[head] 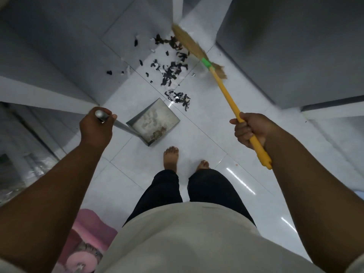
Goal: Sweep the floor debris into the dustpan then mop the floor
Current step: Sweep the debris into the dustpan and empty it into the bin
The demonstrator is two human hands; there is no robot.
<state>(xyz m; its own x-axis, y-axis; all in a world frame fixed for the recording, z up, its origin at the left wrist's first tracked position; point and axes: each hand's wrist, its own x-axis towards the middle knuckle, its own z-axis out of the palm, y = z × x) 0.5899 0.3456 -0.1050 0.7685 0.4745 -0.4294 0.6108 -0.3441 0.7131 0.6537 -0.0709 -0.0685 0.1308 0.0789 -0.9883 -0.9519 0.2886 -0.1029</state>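
My left hand grips the metal handle of a grey dustpan, which rests on the white tiled floor with its mouth facing away from me. A little dirt lies inside the pan. My right hand grips the yellow handle of a straw broom; its bristles reach the far corner, blurred. Black and white scraps of debris are scattered on the floor between the bristles and the dustpan's mouth.
Grey tiled walls rise left and right of a narrow floor strip. My bare feet stand just behind the dustpan. A pink mop bucket sits at the lower left. A doorway edge shows at the far left.
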